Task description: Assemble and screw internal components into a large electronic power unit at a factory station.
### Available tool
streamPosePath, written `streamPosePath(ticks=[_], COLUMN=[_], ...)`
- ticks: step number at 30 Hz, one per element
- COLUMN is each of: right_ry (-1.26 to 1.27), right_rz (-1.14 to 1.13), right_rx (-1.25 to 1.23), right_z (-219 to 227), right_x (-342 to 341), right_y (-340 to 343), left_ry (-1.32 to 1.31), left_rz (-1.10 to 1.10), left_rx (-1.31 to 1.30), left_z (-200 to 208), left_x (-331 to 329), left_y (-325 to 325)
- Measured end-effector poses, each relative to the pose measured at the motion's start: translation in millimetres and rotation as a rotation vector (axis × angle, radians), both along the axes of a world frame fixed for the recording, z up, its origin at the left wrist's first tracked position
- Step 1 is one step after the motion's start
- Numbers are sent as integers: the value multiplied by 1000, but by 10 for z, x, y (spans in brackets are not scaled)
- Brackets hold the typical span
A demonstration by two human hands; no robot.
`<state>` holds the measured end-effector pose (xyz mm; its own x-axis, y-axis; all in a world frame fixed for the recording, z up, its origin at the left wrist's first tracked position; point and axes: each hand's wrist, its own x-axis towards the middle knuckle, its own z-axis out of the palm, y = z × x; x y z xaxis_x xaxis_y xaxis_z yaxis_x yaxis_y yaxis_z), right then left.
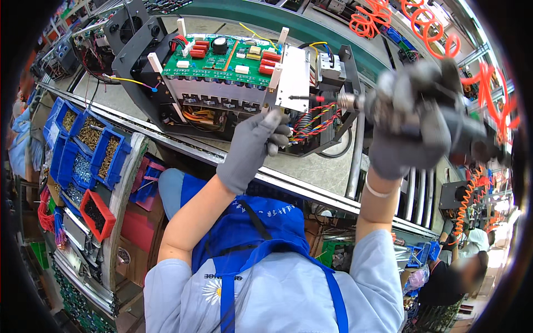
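Observation:
My right hand (408, 141), in a grey glove, is wrapped round a dark power screwdriver (463, 130), smeared by motion. Its long bit points left, and the dark tip overlaps the lower part of a pale metal plate (294, 75). Just below that plate's lower left corner is my gloved left hand (247, 147), fingers curled and thumb pressed in; whatever they pinch is hidden. The plate stands at the right end of a green circuit board (222, 61) with red and white parts. Both sit in an open black metal housing (147, 102), with twisted coloured wires (316, 125) right of my left hand.
Blue bins (108, 158) of screws and a red bin (97, 215) of dark small parts stand at left. Another housing (91, 41) is at back left. Orange coiled hoses (430, 28) hang at right. A metal rail (316, 194) edges the bench; a person (452, 277) is at lower right.

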<state>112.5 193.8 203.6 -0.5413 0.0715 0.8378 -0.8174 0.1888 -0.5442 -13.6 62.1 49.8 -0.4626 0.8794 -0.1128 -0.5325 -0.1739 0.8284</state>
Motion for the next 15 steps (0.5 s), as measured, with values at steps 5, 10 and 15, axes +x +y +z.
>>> streamPosePath(ticks=[5, 10, 15], right_ry=[57, -32, -24], right_rz=[-237, -423, -404], right_rx=[-106, -118, -125], right_z=[-14, -52, -92], right_x=[-429, -569, -687], right_y=[71, 118, 202], left_ry=[125, 173, 135], left_rz=[-47, -29, 33], left_rx=[-87, -100, -91], left_z=[77, 66, 95], left_x=[-53, -57, -4], left_y=[233, 344, 364])
